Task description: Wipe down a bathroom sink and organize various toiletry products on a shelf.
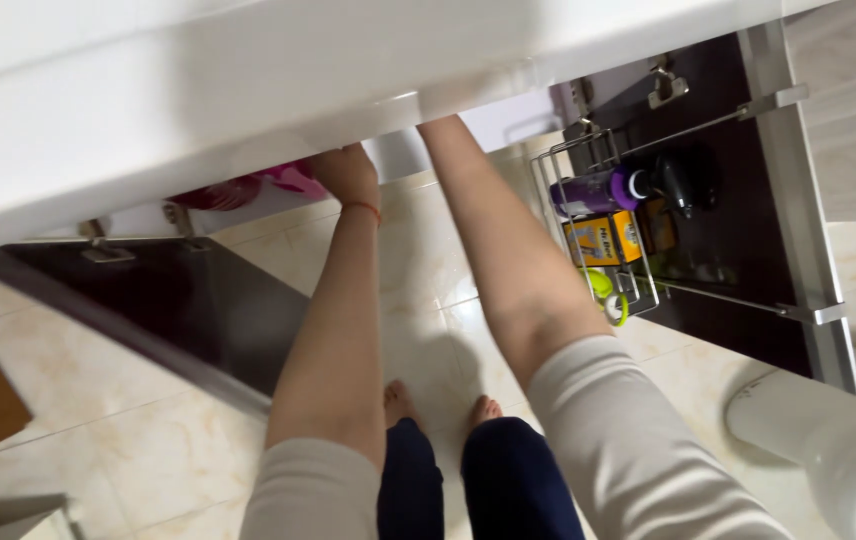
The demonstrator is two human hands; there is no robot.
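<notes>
Both my arms reach forward under a white countertop (248,90) into an open cabinet. My left hand (346,172) shows at the counter's edge, with a thin red band on the wrist; its fingers are hidden, and a pink object (283,180) lies just to its left inside the cabinet. My right forearm (503,250) runs up under the counter, and the right hand is hidden behind the edge. I cannot tell what either hand touches.
Two dark cabinet doors hang open, one at left (178,300), one at right (738,220). The right door carries a wire rack (638,285) with a purple bottle (593,190), a yellow box and a dark bottle. A white toilet (838,440) stands at lower right. My bare feet rest on beige tiles.
</notes>
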